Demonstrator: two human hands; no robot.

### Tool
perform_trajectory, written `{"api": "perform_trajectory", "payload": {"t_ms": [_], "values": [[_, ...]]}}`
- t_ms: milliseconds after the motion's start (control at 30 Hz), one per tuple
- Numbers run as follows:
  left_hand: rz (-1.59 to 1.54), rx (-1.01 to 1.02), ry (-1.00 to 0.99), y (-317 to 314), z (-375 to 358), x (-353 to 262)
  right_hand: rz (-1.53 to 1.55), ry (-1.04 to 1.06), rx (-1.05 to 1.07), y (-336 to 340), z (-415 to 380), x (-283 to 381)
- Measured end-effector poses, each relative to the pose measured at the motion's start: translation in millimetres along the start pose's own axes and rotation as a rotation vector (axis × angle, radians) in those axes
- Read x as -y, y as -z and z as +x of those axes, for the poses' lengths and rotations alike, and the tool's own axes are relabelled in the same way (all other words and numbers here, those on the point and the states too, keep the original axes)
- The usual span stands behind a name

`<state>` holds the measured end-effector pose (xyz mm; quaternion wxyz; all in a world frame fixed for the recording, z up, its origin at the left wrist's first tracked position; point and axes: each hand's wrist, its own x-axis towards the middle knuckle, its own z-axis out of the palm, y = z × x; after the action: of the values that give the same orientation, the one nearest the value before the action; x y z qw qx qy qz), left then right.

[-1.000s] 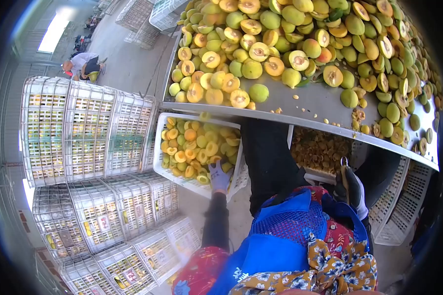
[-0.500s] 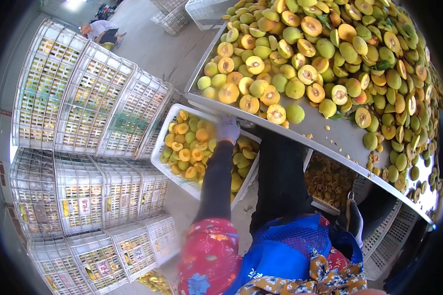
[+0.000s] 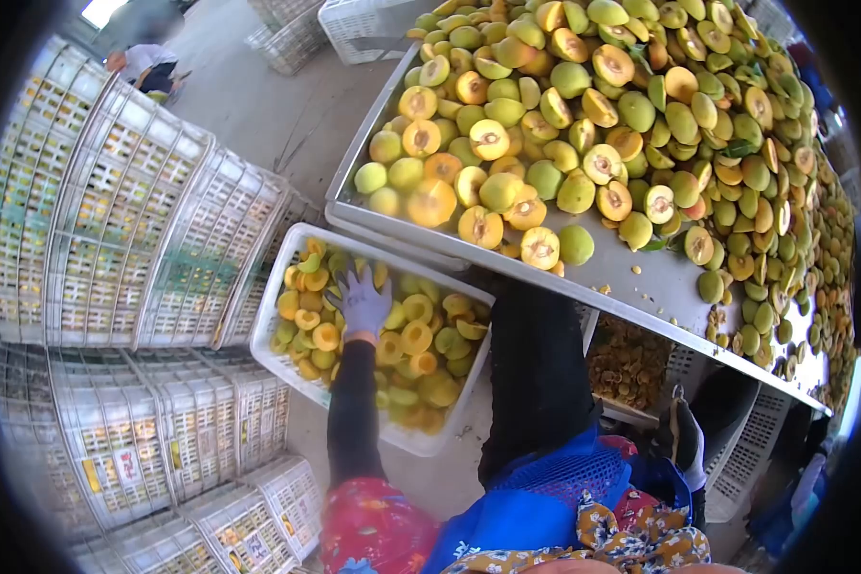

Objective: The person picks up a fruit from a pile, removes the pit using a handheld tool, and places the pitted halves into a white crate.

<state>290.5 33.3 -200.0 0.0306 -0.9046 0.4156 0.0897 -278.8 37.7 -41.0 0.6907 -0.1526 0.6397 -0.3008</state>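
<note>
My left hand (image 3: 364,304), in a pale glove, lies with spread fingers on the halved yellow-green fruit (image 3: 416,337) in a white crate (image 3: 272,325). No fruit shows in its grasp. At the lower right, beside my dark trouser leg, my gloved right hand (image 3: 691,448) is closed around a slim tool with a small metal tip (image 3: 678,391). A metal-edged table (image 3: 631,277) above the crate bears a large heap of whole-looking and halved fruit (image 3: 584,124), some with pits showing.
Stacked white mesh crates (image 3: 177,230) full of fruit stand on the left. Under the table is a container of brown scraps (image 3: 629,364). More crates (image 3: 364,29) stand at the top. A person (image 3: 145,67) crouches in the far upper left.
My left hand has moved left from the crate's upper edge by the table onto the fruit, fingers now spread. The view has shifted somewhat. My right hand stays beside my leg.
</note>
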Motion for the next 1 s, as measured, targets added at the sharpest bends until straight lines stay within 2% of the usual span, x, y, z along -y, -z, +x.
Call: {"api": "perform_trajectory", "payload": {"t_ms": [33, 67, 167, 200, 233, 267, 300, 333, 367, 500, 533, 600, 667, 733, 800, 867, 900, 967, 1000], "values": [[-0.082, -0.033, -0.033, -30.6, -12.4, -7.2, -0.032, 0.015, -0.008, -7.5, -4.4, -0.9], [-0.156, 0.081, 0.017, -21.9, -23.3, -13.3, 0.017, -0.008, 0.04, -18.0, -12.7, 1.3], [-0.087, -0.168, 0.034, -30.8, -41.5, 16.1, -0.023, 0.077, 0.092, -12.6, -14.9, -10.4], [-0.152, -0.164, 0.03, -21.1, -45.1, 31.2, 0.018, 0.043, 0.027, -16.6, -19.9, -9.1], [-0.096, -0.077, 0.113, -9.6, -46.5, 44.6, 0.052, 0.022, 0.014, -19.8, -23.8, -7.2], [-0.162, -0.084, 0.221, -2.7, -49.9, 57.9, 0.09, -0.001, -0.002, -20.7, -29.3, -5.2], [-0.231, -0.196, 0.266, -16.2, -49.7, 81.6, 0.13, -0.02, -0.011, -20.8, -33.3, -3.7], [0.004, -0.045, 0.254, -30.7, -57.7, 101.8, 0.119, 0.033, 0.037, -20.4, -35.9, -3.9], [0.07, -0.086, 0.256, -42.2, -64.5, 109.1, 0.132, 0.037, 0.035, -16.4, -34.3, -3.6], [-0.018, -0.008, 0.32, -38.5, -56.5, 107.2, 0.11, 0.071, 0.042, 17.5, -23.2, -23.5], [-0.056, 0.009, 0.357, -20.2, -50.3, 92.0, 0.082, 0.104, 0.061, 20.3, -17.7, -22.2], [-0.316, -0.389, 0.091, 31.7, -51.6, 47.9, 0.174, 0.06, 0.042, 16.5, -20.0, -12.3], [-0.499, -0.523, -0.219, 116.6, -65.3, -33.0, 0.213, 0.009, 0.037, 13.9, -21.7, -0.7], [-0.434, -0.445, -0.374, 165.5, -68.2, -103.4, 0.206, 0.033, 0.096, 16.0, -16.9, 2.8], [-0.243, -0.374, -0.443, 167.7, -49.5, -158.3, 0.19, 0.01, 0.104, 18.2, -18.6, 9.6], [0.056, -0.241, -0.349, 156.2, -37.4, -208.1, 0.244, 0.003, 0.16, 25.1, -18.8, 10.7], [0.056, -0.159, -0.295, 163.3, -43.3, -233.6, 0.272, -0.003, 0.189, 28.6, -18.6, 10.3], [-0.254, -0.051, -0.21, 157.1, -40.0, -258.6, 0.313, 0.042, 0.182, 39.7, -16.6, 5.0], [-0.25, -0.051, -0.253, 144.4, -39.4, -266.0, 0.352, 0.04, 0.19, 50.6, -9.8, -2.5]]}}
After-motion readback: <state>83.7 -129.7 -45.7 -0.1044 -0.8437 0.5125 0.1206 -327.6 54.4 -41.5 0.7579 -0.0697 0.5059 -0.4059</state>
